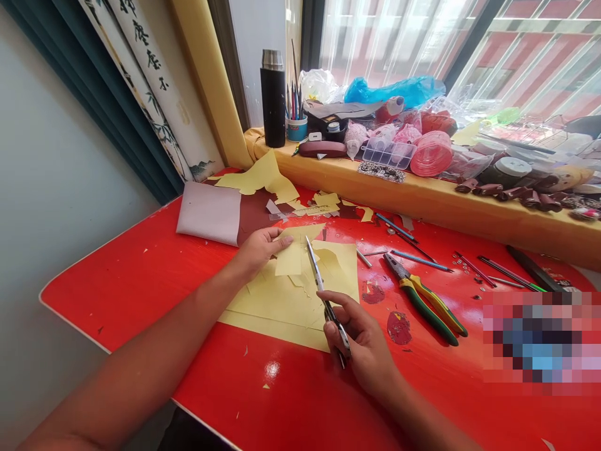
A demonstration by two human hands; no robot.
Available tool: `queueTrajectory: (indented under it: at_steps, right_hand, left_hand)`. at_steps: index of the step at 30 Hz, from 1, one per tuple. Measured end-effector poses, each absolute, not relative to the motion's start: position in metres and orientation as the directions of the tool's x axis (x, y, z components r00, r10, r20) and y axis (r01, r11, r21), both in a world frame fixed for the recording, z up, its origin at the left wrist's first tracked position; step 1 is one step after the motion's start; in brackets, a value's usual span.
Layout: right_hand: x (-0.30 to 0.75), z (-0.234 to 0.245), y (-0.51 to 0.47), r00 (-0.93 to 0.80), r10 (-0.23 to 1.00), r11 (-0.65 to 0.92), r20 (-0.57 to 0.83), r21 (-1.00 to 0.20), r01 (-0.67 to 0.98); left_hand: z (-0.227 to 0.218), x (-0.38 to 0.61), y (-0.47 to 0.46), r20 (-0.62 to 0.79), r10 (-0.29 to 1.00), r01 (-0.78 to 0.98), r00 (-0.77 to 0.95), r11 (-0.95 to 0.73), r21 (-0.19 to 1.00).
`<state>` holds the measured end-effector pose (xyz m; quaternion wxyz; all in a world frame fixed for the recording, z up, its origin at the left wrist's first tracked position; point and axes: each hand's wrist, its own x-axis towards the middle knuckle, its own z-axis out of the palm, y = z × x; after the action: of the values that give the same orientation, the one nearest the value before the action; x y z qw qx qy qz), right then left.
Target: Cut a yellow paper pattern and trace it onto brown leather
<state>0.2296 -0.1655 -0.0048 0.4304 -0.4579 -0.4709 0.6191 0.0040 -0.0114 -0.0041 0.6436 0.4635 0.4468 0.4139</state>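
My left hand pinches a small piece of yellow paper between thumb and fingers. In my right hand is a pair of scissors, its slim silver blades pointing up and away from me. The blade tips lie at the right side of the small piece; whether they touch it I cannot tell. Beneath both, larger yellow paper sheets are spread on the red table. Pliers with green and yellow handles rest to the right of my right hand.
Yellow offcuts and a folded pinkish-grey sheet lie at the back. Several pencils and thin rods are scattered to the right. On the sill stand a black thermos, a brush cup, and a clear compartment box among bags.
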Motion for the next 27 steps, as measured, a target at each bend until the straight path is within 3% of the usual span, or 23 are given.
queueTrajectory:
  at_steps: [27]
  right_hand:
    - [0.2311,-0.0088,-0.1651,-0.257,0.958,-0.153,-0.126,-0.984,-0.088]
  left_hand:
    - [-0.0064,-0.0001,-0.0090,-0.161,0.951,-0.120,0.262,0.197,0.973]
